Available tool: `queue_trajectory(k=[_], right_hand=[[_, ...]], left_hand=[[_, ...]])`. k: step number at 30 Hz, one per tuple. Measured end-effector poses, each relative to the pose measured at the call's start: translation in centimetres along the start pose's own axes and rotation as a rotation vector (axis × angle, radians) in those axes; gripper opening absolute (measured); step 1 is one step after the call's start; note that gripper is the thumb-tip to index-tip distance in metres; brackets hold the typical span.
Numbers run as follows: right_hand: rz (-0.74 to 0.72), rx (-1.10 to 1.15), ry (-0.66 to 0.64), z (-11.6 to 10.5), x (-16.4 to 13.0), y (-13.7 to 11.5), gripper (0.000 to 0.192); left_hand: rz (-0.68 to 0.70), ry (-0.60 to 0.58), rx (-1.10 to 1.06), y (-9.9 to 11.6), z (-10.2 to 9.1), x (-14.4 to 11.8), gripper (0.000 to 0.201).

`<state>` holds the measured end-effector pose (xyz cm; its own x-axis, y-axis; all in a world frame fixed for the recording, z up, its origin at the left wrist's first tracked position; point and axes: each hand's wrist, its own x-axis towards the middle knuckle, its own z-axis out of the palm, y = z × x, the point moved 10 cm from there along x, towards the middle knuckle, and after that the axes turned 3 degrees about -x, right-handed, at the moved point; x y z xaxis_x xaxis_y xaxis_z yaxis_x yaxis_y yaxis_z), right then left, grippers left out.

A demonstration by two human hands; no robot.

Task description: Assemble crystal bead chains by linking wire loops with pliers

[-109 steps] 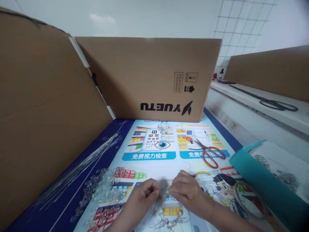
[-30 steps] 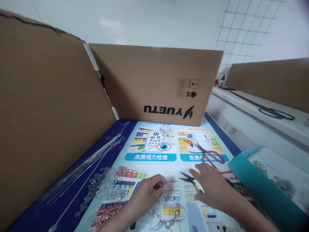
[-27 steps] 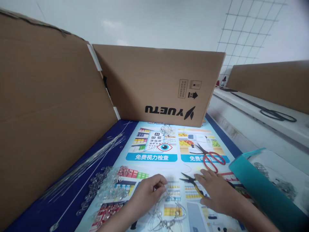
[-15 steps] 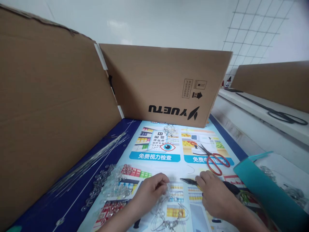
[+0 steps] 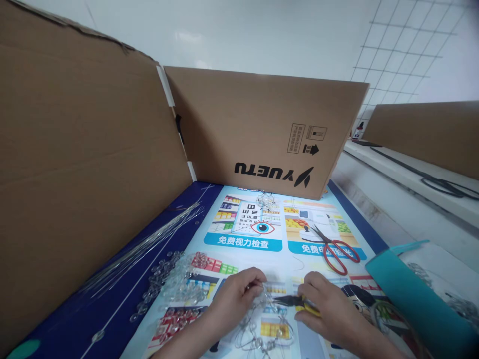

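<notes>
At lower centre, above the printed mat [image 5: 262, 247], my left hand [image 5: 234, 299] pinches the wire beadwork [image 5: 262, 326] closed-fingered. My right hand [image 5: 327, 311] grips the pliers [image 5: 295, 300], nose at the wire; I squeeze gently, keeping the loop steady.

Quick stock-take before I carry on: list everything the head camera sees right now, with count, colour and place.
cardboard panels: three, brown, standing left, back, far right
poster mat: one, blue and white, on the table
wire rods: a bundle, silver, left on the mat
clear beads: many, transparent, beside the left hand
red scissors: one, right of centre
black scissors: one, on the far-right ledge
teal folder: one, right edge
beaded wire piece: one, clear, between the hands
pliers: one, black with yellow grips, in the right hand
left hand: pinching wire
right hand: gripping pliers
</notes>
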<state>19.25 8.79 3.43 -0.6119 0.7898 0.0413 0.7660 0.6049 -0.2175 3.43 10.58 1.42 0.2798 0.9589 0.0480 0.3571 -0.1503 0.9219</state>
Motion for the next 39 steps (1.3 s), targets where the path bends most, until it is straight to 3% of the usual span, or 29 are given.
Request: queue_trajectory(k=[15,26,39], right_hand=[[-0.005,0.002,0.086,-0.1,0.7,-2.2,0.013],[-0.026,-0.024,0.04,0.4,0.7,-2.1,0.014],[-0.013,-0.051,-0.016,1.2,0.5,-1.7,0.014]], left_hand=[[0.05,0.024,0.053,1.2,0.1,-0.1,0.017],[0.131,0.002,0.162,2.3,0.5,-0.6,0.017],[0.35,-0.031,0.201,4.0,1.2,-1.5,0.021]])
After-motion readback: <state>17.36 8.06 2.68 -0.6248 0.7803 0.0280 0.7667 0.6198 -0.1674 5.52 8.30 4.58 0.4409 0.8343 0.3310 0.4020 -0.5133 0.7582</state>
